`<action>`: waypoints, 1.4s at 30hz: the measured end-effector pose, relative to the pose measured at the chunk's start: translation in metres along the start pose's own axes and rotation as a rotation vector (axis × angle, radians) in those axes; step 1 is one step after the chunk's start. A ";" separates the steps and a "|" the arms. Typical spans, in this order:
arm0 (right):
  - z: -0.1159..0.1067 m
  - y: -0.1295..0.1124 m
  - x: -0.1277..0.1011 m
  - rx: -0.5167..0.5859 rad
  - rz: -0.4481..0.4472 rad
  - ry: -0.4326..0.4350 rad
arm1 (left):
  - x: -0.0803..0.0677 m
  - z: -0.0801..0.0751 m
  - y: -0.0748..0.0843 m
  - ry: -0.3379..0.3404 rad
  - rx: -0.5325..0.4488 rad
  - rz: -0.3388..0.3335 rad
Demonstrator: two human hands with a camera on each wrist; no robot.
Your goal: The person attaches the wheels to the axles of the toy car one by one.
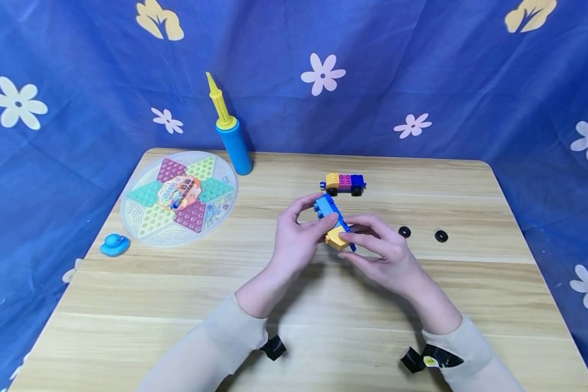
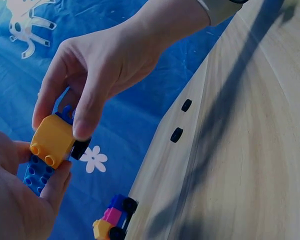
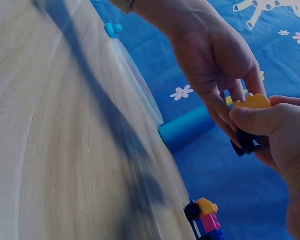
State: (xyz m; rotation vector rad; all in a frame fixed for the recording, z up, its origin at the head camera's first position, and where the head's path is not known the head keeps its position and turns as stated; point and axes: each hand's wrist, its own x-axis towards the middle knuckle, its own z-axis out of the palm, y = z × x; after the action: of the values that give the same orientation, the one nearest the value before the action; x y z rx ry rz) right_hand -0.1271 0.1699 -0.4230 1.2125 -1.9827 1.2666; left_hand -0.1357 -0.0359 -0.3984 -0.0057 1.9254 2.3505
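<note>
Both hands hold a toy block car (image 1: pixel 327 206) above the middle of the table, tilted on its side. Its chassis is dark blue, with a light blue brick and a yellow brick (image 2: pixel 54 140) on top. My left hand (image 1: pixel 296 237) grips the bricks, thumb across them. At the yellow end, my right hand (image 1: pixel 389 253) pinches the car with thumb and fingertips, next to a black wheel (image 2: pixel 81 149). Two loose black wheels, one nearer (image 1: pixel 404 232) and one farther right (image 1: pixel 441 236), lie on the table. Fingers partly hide the car's underside.
Behind the hands stands another block car (image 1: pixel 344 184) in yellow, pink and blue. To the left are a round game board (image 1: pixel 142 220), a blue toy duck (image 1: pixel 115 245) and an upright blue-and-yellow pump (image 1: pixel 235 147). A blue flowered cloth (image 1: pixel 274 109) hangs around the wooden table (image 1: pixel 176 337).
</note>
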 end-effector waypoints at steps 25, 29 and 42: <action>-0.061 -0.004 -0.023 -0.163 0.209 0.173 | 0.005 -0.038 -0.001 -0.022 0.077 0.024; -0.067 -0.001 -0.028 -0.194 0.271 0.168 | 0.005 -0.040 0.000 -0.025 0.066 0.032; -0.082 0.039 -0.072 -0.210 0.452 0.094 | 0.004 -0.047 0.004 -0.097 0.107 0.025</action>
State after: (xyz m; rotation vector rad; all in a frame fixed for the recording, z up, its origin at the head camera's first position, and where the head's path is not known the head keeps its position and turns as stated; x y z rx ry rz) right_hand -0.1305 0.2796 -0.4596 0.6119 -2.3298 1.2466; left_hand -0.1428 -0.0826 -0.4044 0.1392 2.0128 2.2152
